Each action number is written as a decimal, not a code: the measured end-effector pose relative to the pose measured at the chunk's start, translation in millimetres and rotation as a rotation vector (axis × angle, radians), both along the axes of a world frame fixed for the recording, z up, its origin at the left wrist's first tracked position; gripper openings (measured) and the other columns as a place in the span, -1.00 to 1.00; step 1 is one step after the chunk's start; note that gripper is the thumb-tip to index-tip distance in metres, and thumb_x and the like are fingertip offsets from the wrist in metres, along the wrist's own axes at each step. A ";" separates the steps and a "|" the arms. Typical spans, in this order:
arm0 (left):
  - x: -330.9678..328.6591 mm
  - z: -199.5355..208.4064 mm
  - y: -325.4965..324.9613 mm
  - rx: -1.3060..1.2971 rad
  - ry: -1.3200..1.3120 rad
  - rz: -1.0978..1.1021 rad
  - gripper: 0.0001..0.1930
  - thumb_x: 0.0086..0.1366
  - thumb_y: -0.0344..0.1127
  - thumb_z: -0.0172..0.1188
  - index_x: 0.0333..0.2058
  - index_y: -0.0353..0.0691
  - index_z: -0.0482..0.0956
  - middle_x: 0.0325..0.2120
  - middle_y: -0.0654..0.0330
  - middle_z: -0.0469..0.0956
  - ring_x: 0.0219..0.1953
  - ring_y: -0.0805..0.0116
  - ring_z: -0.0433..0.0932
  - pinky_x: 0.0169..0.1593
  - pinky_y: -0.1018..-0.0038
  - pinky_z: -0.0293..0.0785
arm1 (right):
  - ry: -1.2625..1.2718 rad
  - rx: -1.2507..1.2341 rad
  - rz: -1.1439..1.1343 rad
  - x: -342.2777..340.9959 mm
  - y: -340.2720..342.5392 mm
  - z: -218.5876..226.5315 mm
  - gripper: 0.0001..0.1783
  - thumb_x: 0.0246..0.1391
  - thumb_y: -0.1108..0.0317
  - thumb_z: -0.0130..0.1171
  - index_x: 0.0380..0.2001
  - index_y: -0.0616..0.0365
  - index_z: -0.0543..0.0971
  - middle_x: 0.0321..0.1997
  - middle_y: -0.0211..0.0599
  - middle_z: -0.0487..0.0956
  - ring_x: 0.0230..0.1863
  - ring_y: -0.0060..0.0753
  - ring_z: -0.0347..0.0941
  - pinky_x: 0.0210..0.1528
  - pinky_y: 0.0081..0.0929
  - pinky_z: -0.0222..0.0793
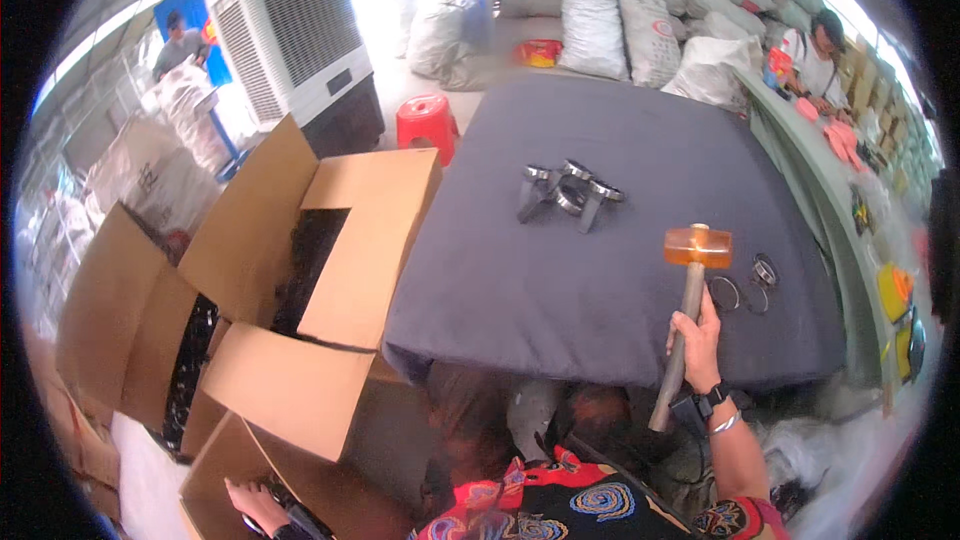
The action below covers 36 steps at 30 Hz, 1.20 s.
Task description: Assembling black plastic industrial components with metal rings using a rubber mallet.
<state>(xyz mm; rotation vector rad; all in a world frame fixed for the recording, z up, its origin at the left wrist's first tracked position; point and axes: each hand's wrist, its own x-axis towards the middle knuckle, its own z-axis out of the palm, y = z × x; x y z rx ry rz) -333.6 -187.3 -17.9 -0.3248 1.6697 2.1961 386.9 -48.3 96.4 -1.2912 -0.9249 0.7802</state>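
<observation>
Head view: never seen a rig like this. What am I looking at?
There is no robot: these are a person's bare hands, filmed looking down by the left of two fisheye cameras worn on the head. The wide lens bends straight edges. The right hand grips the wooden handle of a mallet with an amber head. On the dark-covered table lie a cluster of ringed metal parts and some loose rings. The left hand is at an open cardboard box; whether it grips anything is unclear.
</observation>
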 end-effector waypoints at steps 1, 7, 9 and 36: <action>19.1 16.9 18.7 -0.053 0.180 -0.123 -0.45 0.32 -0.08 -0.08 0.19 -0.26 0.21 0.09 0.07 0.33 0.06 0.13 0.34 0.06 0.21 0.29 | 0.029 -0.011 0.005 2.2 2.3 -5.8 -0.19 0.01 0.47 0.03 0.35 0.06 0.04 -0.58 -0.45 0.38 -0.69 -0.61 0.32 -0.69 -0.63 0.30; 231.2 124.0 223.2 0.172 0.778 -0.893 -0.52 0.28 -0.29 0.08 0.17 -0.22 0.31 0.14 0.09 0.34 0.10 0.30 0.36 0.04 0.41 0.35 | 0.075 0.034 -0.001 4.0 5.3 -8.2 -0.17 -0.02 0.48 0.06 0.35 0.08 0.04 -0.50 -0.42 0.40 -0.65 -0.61 0.35 -0.64 -0.61 0.37; 306.6 144.5 290.1 0.134 0.798 -1.171 -0.50 0.28 -0.33 0.07 0.20 -0.25 0.29 0.15 0.05 0.34 0.13 0.28 0.37 0.07 0.42 0.34 | 0.072 0.028 -0.002 6.6 7.1 -12.6 -0.15 -0.05 0.47 0.07 0.35 0.10 0.03 -0.46 -0.40 0.41 -0.61 -0.61 0.36 -0.62 -0.62 0.38; 589.1 145.4 355.4 -0.287 1.471 -1.587 -0.65 0.11 -0.14 0.22 -0.18 -0.21 0.59 0.13 -0.03 0.23 0.10 -0.05 0.32 0.03 -0.07 0.33 | 0.053 0.023 0.002 -1.2 7.6 -18.5 -0.17 -0.07 0.53 0.00 0.34 0.10 0.05 -0.45 -0.38 0.39 -0.63 -0.57 0.30 -0.62 -0.60 0.31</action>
